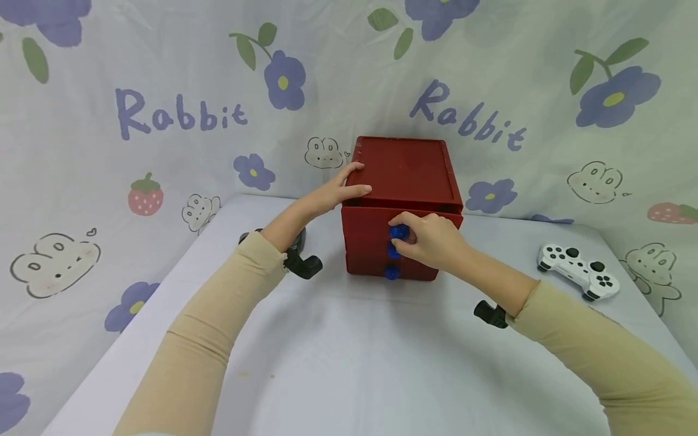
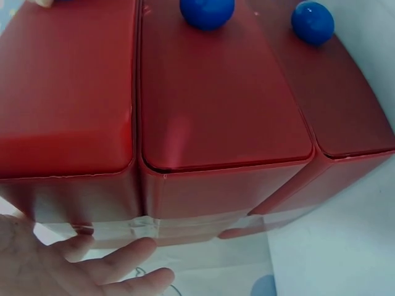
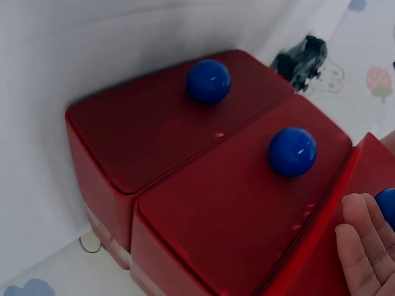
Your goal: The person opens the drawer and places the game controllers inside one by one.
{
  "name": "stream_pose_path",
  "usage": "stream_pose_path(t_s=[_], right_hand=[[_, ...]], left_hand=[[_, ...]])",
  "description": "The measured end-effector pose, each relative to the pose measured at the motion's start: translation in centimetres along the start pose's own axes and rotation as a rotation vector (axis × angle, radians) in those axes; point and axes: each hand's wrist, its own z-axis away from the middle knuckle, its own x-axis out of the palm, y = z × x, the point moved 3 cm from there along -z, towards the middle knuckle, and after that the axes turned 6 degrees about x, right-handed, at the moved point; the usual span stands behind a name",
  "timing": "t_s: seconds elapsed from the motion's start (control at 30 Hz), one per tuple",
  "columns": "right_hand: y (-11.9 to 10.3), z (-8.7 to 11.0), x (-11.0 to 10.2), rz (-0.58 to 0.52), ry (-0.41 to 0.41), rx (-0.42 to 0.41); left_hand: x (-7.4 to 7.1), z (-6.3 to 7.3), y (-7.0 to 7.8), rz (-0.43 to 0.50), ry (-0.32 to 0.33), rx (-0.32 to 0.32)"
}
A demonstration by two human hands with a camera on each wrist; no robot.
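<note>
Pale cloth printed with rabbits, purple flowers and strawberries [image 1: 349, 79] hangs behind a white counter [image 1: 338, 357], and near its back edge stands a red three-drawer cabinet [image 1: 406, 169] with its fronts facing the person. Down these fronts run three round blue knobs, one to a drawer; the top drawer [image 1: 365, 224] juts a little past the others, with a dark gap showing behind its upper edge.

Thumb and fingers of the right hand [image 1: 433, 239] pinch the top knob [image 1: 399, 232], while the middle knob [image 1: 394, 251] and the bottom knob [image 1: 391, 272] go unheld. Relaxed and uncurled, the left hand [image 1: 334, 194] rests against the upper left edge of the cabinet, gripping nothing. Well off to the right lies a white game controller [image 1: 578, 271], out of reach of either grip.

Both cabinet and drawers look like moulded plastic (a guess from the sheen), so the whole thing is probably light, fairly stiff and apt to slide on the counter when a drawer sticks. Its knobs seem hard, smooth and somewhat slippery; a pinch well round the sides, close to the drawer front, should hold best. Steadying is likely best done at the cabinet's upper side edge, since its thin walls might flex under a hard squeeze.
</note>
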Motion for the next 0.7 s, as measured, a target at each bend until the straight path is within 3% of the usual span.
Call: stream_pose_path(t_s=[0.5,0.7], right_hand=[[1.2,-1.6,0.1,-0.006,-0.027,0.077],[1.5,-1.7,0.1,-0.065,-0.056,0.092]], left_hand=[[0.1,0.3,0.2,-0.021,0.000,-0.048],[0.1,0.3,0.2,-0.026,-0.002,-0.051]])
